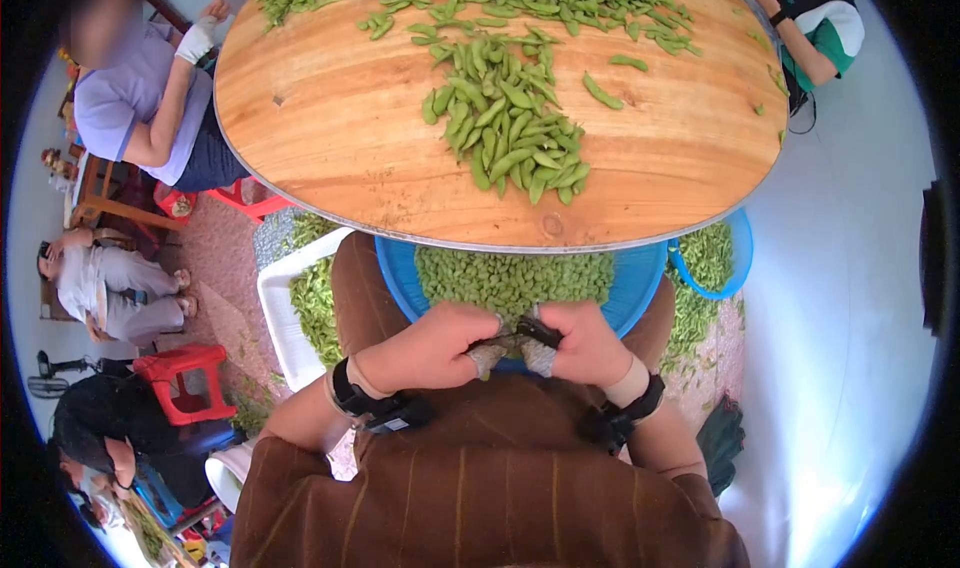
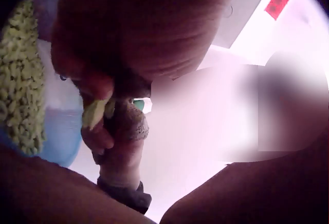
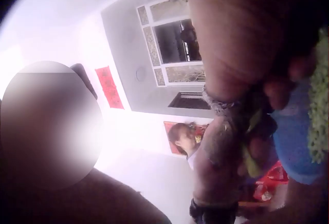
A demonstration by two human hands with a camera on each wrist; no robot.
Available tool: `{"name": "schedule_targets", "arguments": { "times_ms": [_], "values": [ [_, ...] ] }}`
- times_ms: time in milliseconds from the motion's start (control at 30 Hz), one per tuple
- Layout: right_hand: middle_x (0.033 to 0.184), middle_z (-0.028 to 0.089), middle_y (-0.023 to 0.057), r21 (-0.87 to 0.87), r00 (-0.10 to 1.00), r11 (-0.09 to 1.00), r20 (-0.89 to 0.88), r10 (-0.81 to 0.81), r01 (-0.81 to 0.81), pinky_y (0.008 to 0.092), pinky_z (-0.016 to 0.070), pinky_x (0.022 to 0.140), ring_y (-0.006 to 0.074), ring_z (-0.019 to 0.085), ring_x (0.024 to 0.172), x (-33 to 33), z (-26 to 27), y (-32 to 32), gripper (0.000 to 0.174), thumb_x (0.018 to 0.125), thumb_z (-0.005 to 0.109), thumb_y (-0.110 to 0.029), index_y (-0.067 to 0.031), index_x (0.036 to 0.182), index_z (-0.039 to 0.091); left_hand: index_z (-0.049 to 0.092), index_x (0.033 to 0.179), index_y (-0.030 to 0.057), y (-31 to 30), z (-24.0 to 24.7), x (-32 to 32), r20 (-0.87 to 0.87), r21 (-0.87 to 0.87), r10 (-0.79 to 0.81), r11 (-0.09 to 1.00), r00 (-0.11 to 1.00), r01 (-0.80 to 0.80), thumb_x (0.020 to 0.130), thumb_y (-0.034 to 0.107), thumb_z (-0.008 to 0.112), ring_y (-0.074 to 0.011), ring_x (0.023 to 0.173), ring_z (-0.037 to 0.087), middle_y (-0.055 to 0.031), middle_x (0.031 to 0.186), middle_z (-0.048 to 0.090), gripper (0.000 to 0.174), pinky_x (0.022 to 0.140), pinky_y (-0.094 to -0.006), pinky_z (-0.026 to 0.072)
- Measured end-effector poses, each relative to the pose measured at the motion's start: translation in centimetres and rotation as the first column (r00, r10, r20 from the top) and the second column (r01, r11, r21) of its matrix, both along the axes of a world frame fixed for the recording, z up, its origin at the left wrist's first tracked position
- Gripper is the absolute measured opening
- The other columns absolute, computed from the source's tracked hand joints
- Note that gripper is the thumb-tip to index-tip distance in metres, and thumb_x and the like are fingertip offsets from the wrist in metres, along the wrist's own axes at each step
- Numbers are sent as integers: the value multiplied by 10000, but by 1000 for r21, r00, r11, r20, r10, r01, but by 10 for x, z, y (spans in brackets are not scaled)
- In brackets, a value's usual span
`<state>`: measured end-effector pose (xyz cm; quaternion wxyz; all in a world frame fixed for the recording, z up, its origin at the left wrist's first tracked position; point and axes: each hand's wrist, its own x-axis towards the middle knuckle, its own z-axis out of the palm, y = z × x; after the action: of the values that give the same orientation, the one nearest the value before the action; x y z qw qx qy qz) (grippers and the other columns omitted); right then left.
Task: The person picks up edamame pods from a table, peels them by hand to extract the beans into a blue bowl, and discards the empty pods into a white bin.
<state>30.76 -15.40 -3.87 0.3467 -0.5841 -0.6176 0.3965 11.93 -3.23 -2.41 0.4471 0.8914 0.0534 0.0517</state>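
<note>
Both hands meet thumb to thumb, close over a blue basin (image 1: 393, 278) of shelled green beans (image 1: 515, 276). My left hand (image 1: 436, 346) and my right hand (image 1: 588, 343) have curled fingers and grey, worn wraps on the thumbs. A green soybean pod (image 2: 94, 113) is pinched between the fingers of the two hands. In the right wrist view the pod (image 3: 252, 163) sticks out below the fingertips. The palms hide part of the grip. Dark straps circle both wrists.
Before me a round wooden table (image 1: 340, 138) bears a pile of pods (image 1: 510, 118). A white crate (image 1: 285, 313) of pods stands left, a blue basket (image 1: 738, 258) right. Other people sit at the left and far right; a red stool (image 1: 185, 378) stands left.
</note>
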Motion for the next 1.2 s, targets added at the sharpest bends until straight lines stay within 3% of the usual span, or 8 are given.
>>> {"name": "schedule_targets", "arguments": {
  "times_ms": [67,167,400,700,933,1067,1133,1200],
  "values": [
    [662,520,177,75,996,996,75,-54,48,401,437,560,386,533,625,-7,-2,1,252,689,695,-170,-23,734,495,568,831,11,-5,-3,-10,-137,-526,70,840,988,-133,822,43,548,-208,607,576,-105,721,594,39,552,-324,447],
    [683,522,177,93,991,994,117,-73,62,429,447,587,394,547,665,-9,-7,4,224,679,666,-136,-25,766,492,592,837,22,-11,13,-19,-296,-776,37,573,955,-262,927,100,500,-103,635,573,-40,737,614,151,554,-258,458],
    [735,537,176,288,914,925,246,-323,249,431,448,599,392,552,694,-9,21,6,176,694,644,-92,-21,814,536,548,842,0,-7,-17,-8,-127,-112,400,903,908,-414,806,6,495,-305,649,594,-133,698,592,64,593,-375,468],
    [682,513,176,160,970,978,182,-161,132,402,426,544,377,533,637,-12,15,3,203,699,675,-132,-15,744,515,572,908,33,-5,-10,-7,-88,-420,59,903,994,-91,847,32,448,-206,694,572,-88,763,593,139,650,-311,467],
    [768,554,188,135,908,985,391,-150,105,415,465,631,369,579,745,-3,19,2,172,698,664,-97,-23,808,555,576,938,27,-5,-5,-16,-149,-546,73,825,986,-144,862,42,439,-163,705,573,-67,773,596,158,648,-301,469],
    [771,585,185,266,925,962,346,-157,64,397,480,627,362,599,734,20,46,9,180,726,680,-140,-29,840,594,558,1066,0,7,0,-62,-143,-194,575,782,805,-593,803,17,528,-313,723,615,-161,808,611,265,652,-370,495],
    [745,604,182,92,892,956,346,-293,278,385,488,612,366,608,701,36,74,17,181,763,676,-173,-29,851,612,548,1111,8,22,-4,-103,-218,109,666,743,714,-660,785,3,555,-373,820,601,-200,895,599,327,709,-402,494],
    [702,596,192,319,814,889,382,-438,329,388,480,582,375,602,664,55,92,40,188,783,665,-188,-17,833,606,546,1080,-10,22,-3,-125,-133,409,806,574,576,-709,759,-18,557,-408,888,571,-225,973,568,320,759,-447,472]
  ]
}}
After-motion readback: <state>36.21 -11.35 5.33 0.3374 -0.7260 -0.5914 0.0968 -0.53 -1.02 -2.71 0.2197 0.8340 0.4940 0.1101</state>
